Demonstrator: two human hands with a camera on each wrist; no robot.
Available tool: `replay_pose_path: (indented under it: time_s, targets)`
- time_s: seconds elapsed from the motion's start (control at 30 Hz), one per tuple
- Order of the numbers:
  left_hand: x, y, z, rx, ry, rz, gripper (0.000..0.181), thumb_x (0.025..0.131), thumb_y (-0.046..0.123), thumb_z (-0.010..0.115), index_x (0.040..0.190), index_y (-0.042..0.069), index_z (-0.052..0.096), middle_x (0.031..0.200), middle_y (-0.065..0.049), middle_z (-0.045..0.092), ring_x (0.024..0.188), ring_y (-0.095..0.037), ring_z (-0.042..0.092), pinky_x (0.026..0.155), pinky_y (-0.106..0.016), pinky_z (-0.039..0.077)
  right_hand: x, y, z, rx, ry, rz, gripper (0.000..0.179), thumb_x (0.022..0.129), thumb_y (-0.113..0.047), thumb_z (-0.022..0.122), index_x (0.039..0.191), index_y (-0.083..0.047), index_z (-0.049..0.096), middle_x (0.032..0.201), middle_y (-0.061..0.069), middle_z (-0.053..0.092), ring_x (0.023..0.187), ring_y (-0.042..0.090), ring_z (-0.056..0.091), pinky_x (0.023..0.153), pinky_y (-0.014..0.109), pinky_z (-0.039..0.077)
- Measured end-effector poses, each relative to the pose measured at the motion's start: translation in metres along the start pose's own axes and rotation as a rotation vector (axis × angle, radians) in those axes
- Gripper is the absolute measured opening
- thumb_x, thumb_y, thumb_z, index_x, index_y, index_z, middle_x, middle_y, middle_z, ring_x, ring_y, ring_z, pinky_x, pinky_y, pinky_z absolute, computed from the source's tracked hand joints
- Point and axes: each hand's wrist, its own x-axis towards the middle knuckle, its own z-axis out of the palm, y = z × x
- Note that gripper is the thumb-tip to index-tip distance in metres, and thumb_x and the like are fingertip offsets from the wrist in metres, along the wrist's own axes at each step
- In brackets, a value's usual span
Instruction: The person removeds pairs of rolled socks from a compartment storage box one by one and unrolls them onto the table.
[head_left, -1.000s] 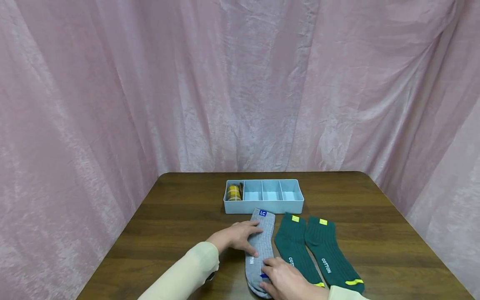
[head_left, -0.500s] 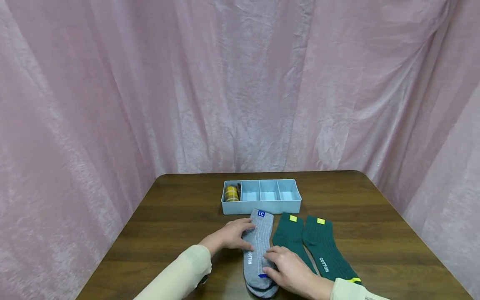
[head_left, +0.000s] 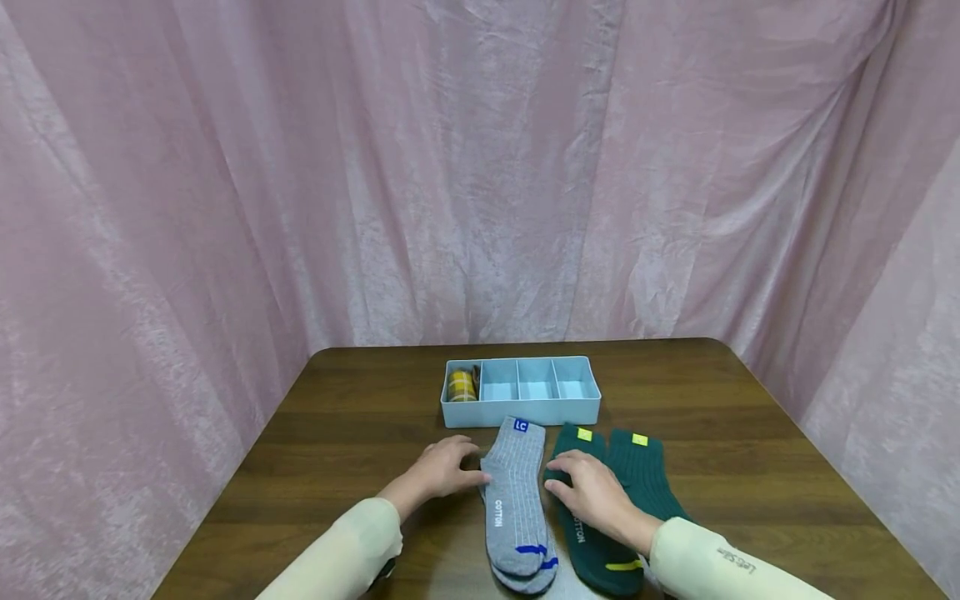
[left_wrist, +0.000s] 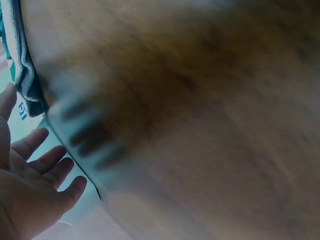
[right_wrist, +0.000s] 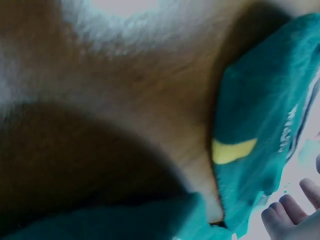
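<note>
On the brown worktop (head_left: pixel 352 433), two grey socks (head_left: pixel 516 500) lie one on top of the other, cuffs towards a light-blue box (head_left: pixel 547 412) and toes towards the person, the lower toe peeking out beneath the upper. The upper one shows a blue label at its cuff, white COTTON lettering and a blue mark at its toe. The left hand (head_left: pixel 442 468) is at their left edge, its grip wide and holding nothing, fingers loosely bent; whether a fingertip touches the fabric I cannot tell. To the right of the grey pair, an inner green sock (head_left: pixel 600 554) and an outer green sock (head_left: pixel 645 475) lie side by side, each with a yellow label at the cuff. The right hand (head_left: pixel 592 493) is over the inner one, its grip also wide and holding nothing, thumb apart from the fingers; contact is unclear. The right sleeve (head_left: pixel 720 554), pale with dark lettering, hides the lower part of the outer sock. The box has four compartments in a row; a yellow plaid roll (head_left: pixel 461 386) sits in the leftmost. Pink curtains (head_left: pixel 480 183) hang behind the worktop.
</note>
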Motion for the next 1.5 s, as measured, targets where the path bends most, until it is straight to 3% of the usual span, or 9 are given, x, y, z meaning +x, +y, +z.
replay_pose_path:
  time_s: [0.6,0.73,0.9,0.97,1.2,1.5]
  targets:
    - [-0.002,0.001,0.003,-0.037,0.041,0.025,0.043,0.09,0.04,0.072,0.114,0.004,0.073,0.129,-0.015,0.06,0.124,-0.034,0.053,0.104,-0.055,0.037,0.006,0.004,0.017,-0.046,-0.015,0.005,0.021,0.088,-0.019,0.074,0.107,-0.009,0.075,0.126,0.017,0.061,0.116,0.038,0.057,0.09,0.057,0.048]
    - [-0.002,0.001,0.004,-0.06,0.074,0.048,0.039,0.089,0.035,0.074,0.113,0.004,0.072,0.12,-0.012,0.065,0.116,-0.032,0.057,0.101,-0.052,0.041,0.006,0.004,0.017,-0.051,-0.014,0.002,0.022,0.088,-0.019,0.075,0.107,-0.009,0.075,0.126,0.017,0.061,0.115,0.037,0.057,0.09,0.056,0.048]
    - [-0.002,0.002,0.007,-0.09,0.109,0.018,0.033,0.087,0.035,0.076,0.104,0.007,0.074,0.106,-0.005,0.066,0.104,-0.026,0.06,0.094,-0.048,0.046,0.006,0.005,0.018,-0.051,-0.01,-0.009,0.022,0.088,-0.019,0.075,0.107,-0.008,0.075,0.125,0.018,0.061,0.115,0.038,0.057,0.09,0.056,0.048]
    - [-0.001,0.003,0.009,-0.106,0.122,0.02,0.03,0.087,0.035,0.077,0.1,0.008,0.075,0.105,-0.003,0.066,0.103,-0.025,0.06,0.093,-0.047,0.047,0.006,0.005,0.018,-0.05,-0.008,-0.01,0.022,0.088,-0.019,0.075,0.107,-0.008,0.075,0.125,0.018,0.061,0.115,0.038,0.057,0.091,0.056,0.048]
    - [0.002,0.005,0.018,-0.166,0.196,0.134,0.011,0.086,0.02,0.078,0.086,0.009,0.073,0.105,-0.005,0.066,0.103,-0.026,0.061,0.092,-0.043,0.048,0.006,0.005,0.02,-0.047,-0.006,-0.019,0.021,0.087,-0.018,0.075,0.106,-0.007,0.075,0.124,0.019,0.061,0.115,0.038,0.057,0.091,0.056,0.048]
    - [-0.001,0.011,0.013,-0.339,0.248,0.101,0.008,0.089,0.015,0.074,0.083,0.011,0.072,0.11,-0.008,0.067,0.107,-0.029,0.061,0.096,-0.049,0.046,0.006,0.005,0.021,-0.056,-0.01,-0.024,0.022,0.087,-0.017,0.075,0.106,-0.007,0.075,0.125,0.019,0.061,0.117,0.039,0.056,0.092,0.056,0.047]
